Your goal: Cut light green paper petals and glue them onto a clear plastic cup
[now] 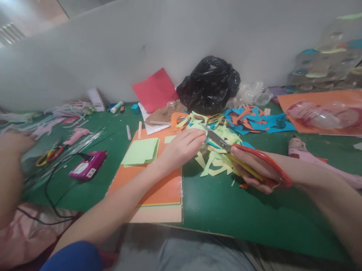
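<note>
My right hand (253,170) is closed round the handles of a pair of scissors (265,157), red on one loop and yellow on the other. Their metal blades point left, toward the fingertips of my left hand (186,145). Between those bent fingers is a light green piece of paper (199,127), mostly hidden by the hand. Below and behind the blades lies a heap of pale green and yellow paper scraps (215,163). Under my left wrist, a stack of light green paper squares (141,151) rests on orange sheets (163,187).
A black plastic bag (209,84) and red paper (155,90) stand against the wall. Blue and orange scraps (247,118) lie behind. A pink glue gun (326,164) is at right. Left are a purple power box (88,165), other scissors (49,155) and another person's hand (14,144).
</note>
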